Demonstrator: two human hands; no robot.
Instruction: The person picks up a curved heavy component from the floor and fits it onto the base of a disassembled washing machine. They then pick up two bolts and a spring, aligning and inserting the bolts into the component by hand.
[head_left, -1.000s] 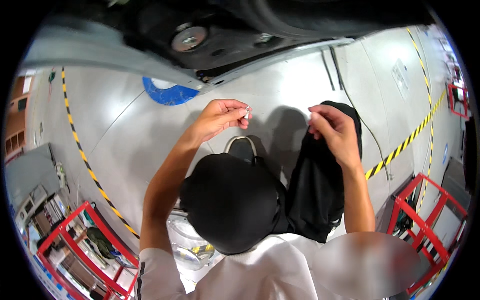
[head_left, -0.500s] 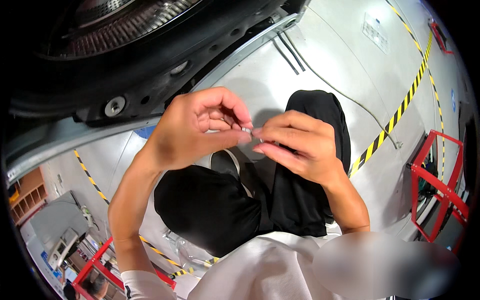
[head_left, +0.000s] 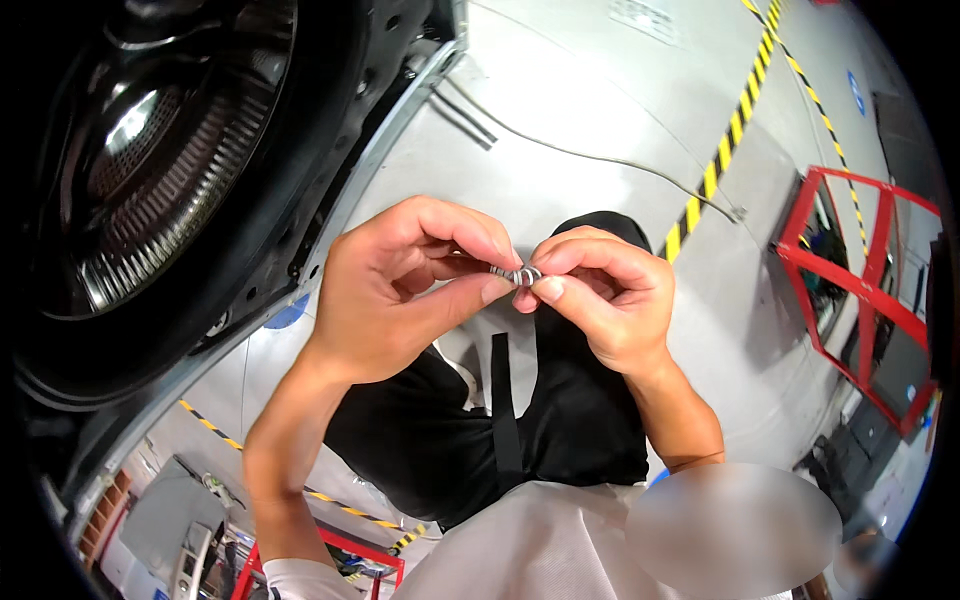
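Observation:
Between the fingertips of both hands is a small silvery metal part with ring-like ridges [head_left: 524, 275], perhaps a spring or a threaded piece; its kind is too small to tell. My left hand [head_left: 385, 290] pinches its left end between thumb and forefinger. The thumb and fingers of my right hand [head_left: 615, 300] close on the right end, hiding some of it. Both hands are held above my lap, over black trousers [head_left: 590, 400]. Up at the left stands an open machine with a ribbed metal drum [head_left: 190, 210] and a black surround, apart from my hands.
A thin grey hose or cable [head_left: 600, 160] curves over the pale floor [head_left: 560, 60], with two short dark strips [head_left: 465, 118] near the machine's edge. Yellow-black tape [head_left: 735, 130] crosses the floor. Red metal frames [head_left: 850, 275] stand at right and lower left.
The view has turned, and the drum shows more fully at upper left. My fingers have shifted around the metal part, and more of it shows between them.

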